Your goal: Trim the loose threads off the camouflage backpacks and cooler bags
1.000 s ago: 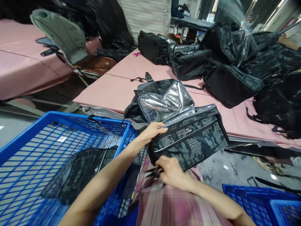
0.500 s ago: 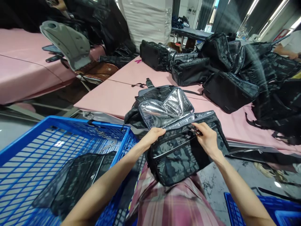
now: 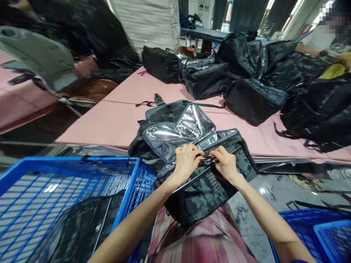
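Note:
A grey-black camouflage backpack (image 3: pixel 219 190) leans from the pink table's edge onto my lap. Its flap is folded back, baring a shiny silver lining (image 3: pixel 196 122). My left hand (image 3: pixel 188 162) is closed, its fingertips pinching the bag's front near the zipper edge. Close beside it, my right hand (image 3: pixel 225 164) is closed too, around a small dark object (image 3: pixel 207 160) with shiny bits. The fingers partly cover that object, so its exact kind cannot be made out. A pale strip crosses the bag's front panel below the hands.
To the left stands a blue plastic crate (image 3: pixel 134 171) with a dark mesh-like bag (image 3: pixel 90 219) inside. More black bags (image 3: pixel 255 100) crowd the far right of the pink table (image 3: pixel 109 120). A grey chair (image 3: pixel 35 54) is at left; another blue crate (image 3: pixel 296 223) sits lower right.
My left hand has moved right along the bag's top edge and my right hand slightly left, so they now meet. The view has shifted to the right.

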A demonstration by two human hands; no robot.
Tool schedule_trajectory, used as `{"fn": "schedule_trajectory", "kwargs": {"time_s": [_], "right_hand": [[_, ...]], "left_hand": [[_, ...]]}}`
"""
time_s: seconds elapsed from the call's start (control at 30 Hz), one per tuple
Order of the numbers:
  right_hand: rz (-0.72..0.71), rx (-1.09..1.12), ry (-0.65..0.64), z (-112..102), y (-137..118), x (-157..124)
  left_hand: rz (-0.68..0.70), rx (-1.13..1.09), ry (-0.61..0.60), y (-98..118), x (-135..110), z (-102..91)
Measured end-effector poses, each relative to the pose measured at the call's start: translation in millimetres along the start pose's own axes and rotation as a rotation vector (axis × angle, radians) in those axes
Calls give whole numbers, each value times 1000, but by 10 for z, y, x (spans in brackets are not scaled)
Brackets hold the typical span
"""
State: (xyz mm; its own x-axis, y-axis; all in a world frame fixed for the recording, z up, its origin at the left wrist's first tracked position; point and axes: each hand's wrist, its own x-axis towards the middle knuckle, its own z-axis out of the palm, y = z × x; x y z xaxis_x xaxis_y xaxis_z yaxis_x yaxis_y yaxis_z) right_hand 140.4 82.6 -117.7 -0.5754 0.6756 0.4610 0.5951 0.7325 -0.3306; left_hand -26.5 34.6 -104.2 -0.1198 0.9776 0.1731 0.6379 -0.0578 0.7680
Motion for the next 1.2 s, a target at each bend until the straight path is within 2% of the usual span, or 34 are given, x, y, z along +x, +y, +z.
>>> {"fn": "schedule_trajectory", "kwargs": {"time_s": [0.1,0.2,0.27,0.33,0.4,0.47,0.6,0.63,0.7,0.8,0.9,1.0,1.1,1.2], "right_hand": [[1,201,112,-90,42,-103],[66,301,290,-303,227,-220],[175,264,391,-451,436,-252],[362,309,436,-547,664,-233],[580,509,375,-579,850,-194],[720,719,281,-574,961,-172],[786,822,220,-576,1038,-235],[794,834,217,-584,1050,-267],[804,854,217,-598,1078,-333],[801,880,209,-579,1092,-407],[778,907,184,-510,1027,-414],[758,920,162,-441,932,-389],[758,905,162,-401,925,-409],[788,863,195,-378,1025,-488]], "left_hand": [[-47,-245,-87,-108,98,-105],[-114,-510,-67,-297,62,-369],[-211,-636,-35,-375,35,-498],[-298,-626,-113,-366,85,-511],[-329,-591,-268,-264,248,-404],[-285,-592,-413,-83,500,-216],[-147,-605,-776,366,979,211],[-147,-610,-858,458,1054,302],[-187,-623,-946,582,1146,439],[-298,-659,-980,608,1187,528],[-429,-717,-1015,511,1139,564],[-545,-897,-1043,377,1026,670],[-549,-1050,-963,250,967,787],[-500,-952,-903,98,996,688]]}}
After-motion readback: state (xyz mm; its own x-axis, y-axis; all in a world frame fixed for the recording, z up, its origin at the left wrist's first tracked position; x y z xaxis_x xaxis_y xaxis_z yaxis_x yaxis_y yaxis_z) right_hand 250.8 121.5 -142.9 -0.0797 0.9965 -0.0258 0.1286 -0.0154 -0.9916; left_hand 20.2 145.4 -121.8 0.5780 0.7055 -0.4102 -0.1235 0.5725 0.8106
